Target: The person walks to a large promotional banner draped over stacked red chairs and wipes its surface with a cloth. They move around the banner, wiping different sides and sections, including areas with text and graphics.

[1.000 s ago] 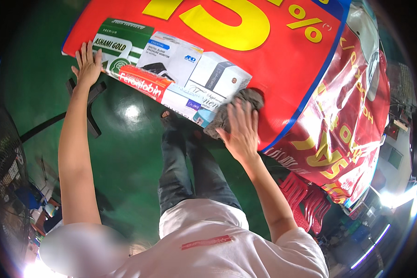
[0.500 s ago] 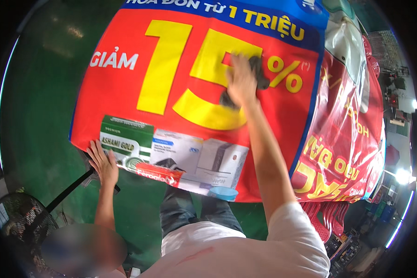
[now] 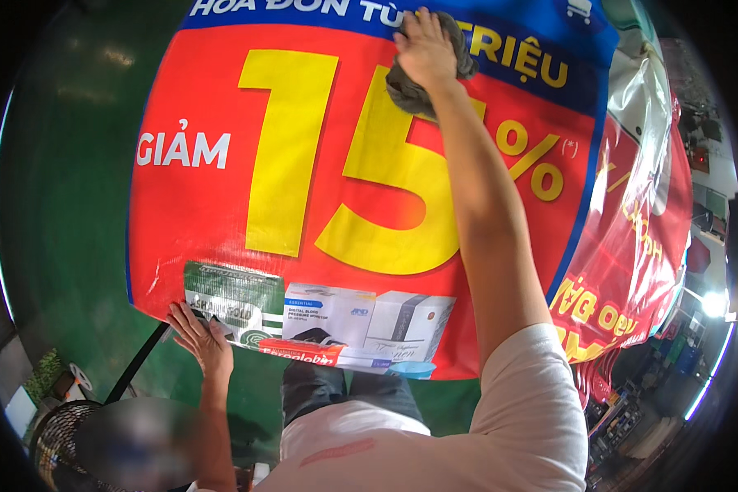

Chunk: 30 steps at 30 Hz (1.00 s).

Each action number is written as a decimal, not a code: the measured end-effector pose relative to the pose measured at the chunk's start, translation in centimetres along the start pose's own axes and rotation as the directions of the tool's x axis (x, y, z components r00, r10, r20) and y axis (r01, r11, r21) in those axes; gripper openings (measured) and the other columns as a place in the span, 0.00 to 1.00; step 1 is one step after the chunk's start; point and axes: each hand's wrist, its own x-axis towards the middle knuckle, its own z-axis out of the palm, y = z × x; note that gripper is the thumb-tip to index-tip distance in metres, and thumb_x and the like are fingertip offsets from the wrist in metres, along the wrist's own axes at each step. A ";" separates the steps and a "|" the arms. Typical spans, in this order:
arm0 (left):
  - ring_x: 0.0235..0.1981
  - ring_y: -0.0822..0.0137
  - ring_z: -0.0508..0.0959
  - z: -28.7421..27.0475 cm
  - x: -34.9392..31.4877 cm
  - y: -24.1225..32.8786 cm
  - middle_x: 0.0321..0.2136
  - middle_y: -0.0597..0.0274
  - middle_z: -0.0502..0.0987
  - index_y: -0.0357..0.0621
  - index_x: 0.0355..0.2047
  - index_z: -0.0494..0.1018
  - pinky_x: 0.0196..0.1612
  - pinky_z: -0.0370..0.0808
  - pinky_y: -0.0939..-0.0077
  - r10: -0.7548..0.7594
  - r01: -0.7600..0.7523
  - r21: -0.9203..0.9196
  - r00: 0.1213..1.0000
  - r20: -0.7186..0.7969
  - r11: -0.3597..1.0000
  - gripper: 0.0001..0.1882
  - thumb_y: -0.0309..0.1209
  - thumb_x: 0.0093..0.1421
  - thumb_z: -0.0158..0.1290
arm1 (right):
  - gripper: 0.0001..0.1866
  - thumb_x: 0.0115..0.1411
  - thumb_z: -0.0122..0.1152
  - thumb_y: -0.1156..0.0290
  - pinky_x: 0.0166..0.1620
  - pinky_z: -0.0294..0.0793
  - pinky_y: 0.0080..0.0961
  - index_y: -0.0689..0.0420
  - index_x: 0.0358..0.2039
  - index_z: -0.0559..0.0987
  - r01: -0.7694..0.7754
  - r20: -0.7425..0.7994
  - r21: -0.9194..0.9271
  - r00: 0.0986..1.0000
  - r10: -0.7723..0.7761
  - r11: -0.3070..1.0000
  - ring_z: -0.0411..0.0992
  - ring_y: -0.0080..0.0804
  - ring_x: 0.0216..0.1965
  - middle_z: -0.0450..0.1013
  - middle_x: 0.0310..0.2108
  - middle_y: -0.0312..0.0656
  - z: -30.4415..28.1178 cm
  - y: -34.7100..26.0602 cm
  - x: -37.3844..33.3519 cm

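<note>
Banner [image 3: 197,217], grey cloth [image 3: 410,93] under right fingers [image 3: 422,33]

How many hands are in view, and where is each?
2: the left hand at the near left edge of the red-and-blue banner, and the right hand on a dark grey cloth at the banner's far part.

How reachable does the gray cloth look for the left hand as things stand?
Probably not, without a long stretch: the left hand is at the lower-left edge of the red banner; the gray cloth lies near its top, partly covered by the right hand.
</note>
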 end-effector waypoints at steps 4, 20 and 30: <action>0.70 0.40 0.30 0.0 0.0 0.0 0.71 0.49 0.31 0.44 0.70 0.36 0.64 0.33 0.31 0.004 -0.004 -0.016 1.000 0.001 1.000 0.35 0.45 0.69 0.33 | 0.23 0.59 0.49 0.65 0.66 0.55 0.44 0.59 0.55 0.71 0.367 0.139 0.253 0.902 -0.409 0.895 0.61 0.42 0.62 0.66 0.59 0.45 -4.2 -12.4 -12.0; 0.66 0.26 0.28 -0.9 -0.2 -0.7 0.68 0.37 0.28 0.42 0.68 0.28 0.64 0.37 0.28 0.073 -0.050 -0.168 0.989 0.130 0.985 0.68 0.64 0.45 0.60 | 0.25 0.59 0.51 0.67 0.66 0.53 0.47 0.58 0.57 0.70 0.387 0.206 0.469 0.826 -0.525 0.794 0.59 0.47 0.64 0.66 0.59 0.49 2.9 -23.6 7.5; 0.66 0.26 0.27 -1.0 -0.4 -0.4 0.68 0.36 0.25 0.41 0.68 0.29 0.64 0.36 0.31 0.079 -0.056 -0.198 0.991 0.112 0.979 0.68 0.59 0.45 0.63 | 0.25 0.69 0.34 0.53 0.65 0.58 0.38 0.49 0.58 0.70 0.226 0.204 0.173 0.944 -0.259 0.959 0.54 0.38 0.67 0.58 0.66 0.39 19.7 -17.5 23.2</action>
